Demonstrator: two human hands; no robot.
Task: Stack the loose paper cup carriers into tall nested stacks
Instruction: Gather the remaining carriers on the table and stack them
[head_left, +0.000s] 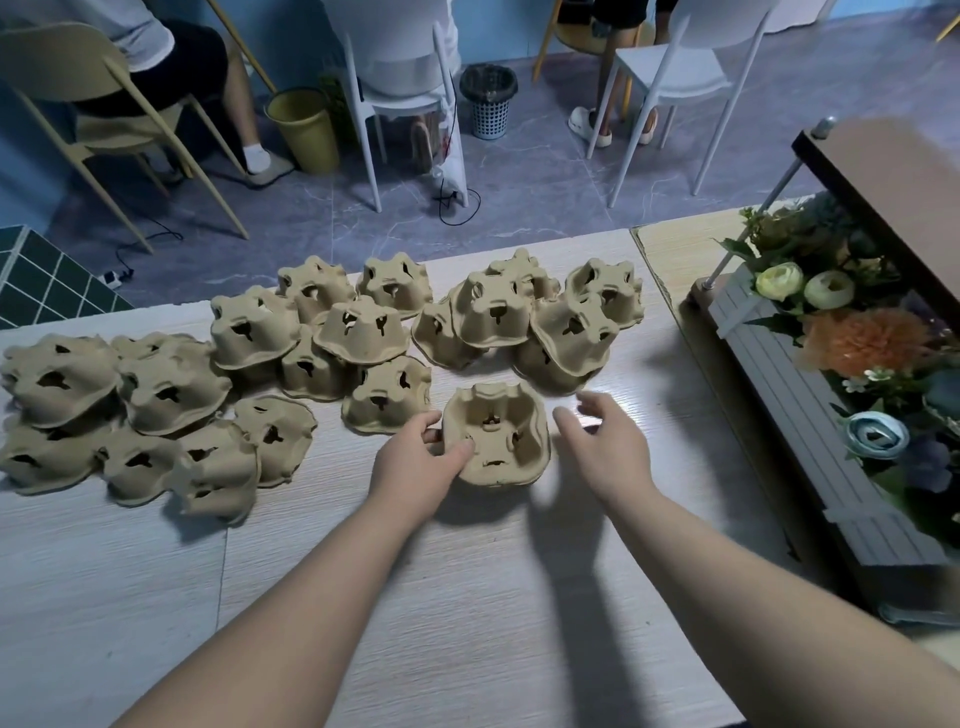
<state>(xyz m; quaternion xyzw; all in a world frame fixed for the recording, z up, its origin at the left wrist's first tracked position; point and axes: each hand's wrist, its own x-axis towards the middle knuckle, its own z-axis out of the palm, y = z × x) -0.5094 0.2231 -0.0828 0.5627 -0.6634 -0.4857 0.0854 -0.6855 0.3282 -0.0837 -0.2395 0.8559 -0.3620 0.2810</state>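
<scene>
One brown pulp cup carrier (498, 436) lies open side up on the pale wooden table (467, 597), in front of me. My left hand (415, 462) grips its left edge, thumb curled over the rim. My right hand (602, 441) hovers just to its right with fingers spread and relaxed, not touching it. Several more carriers lie upside down in loose heaps: a left heap (140, 415), a middle heap (332, 332) and a right heap (540, 322).
A wooden planter box with artificial flowers (831, 364) stands at the table's right side under a brown board (893, 171). Beyond the table's far edge are chairs, seated people's legs, a yellow bin (304, 130) and a mesh wastebasket (488, 101).
</scene>
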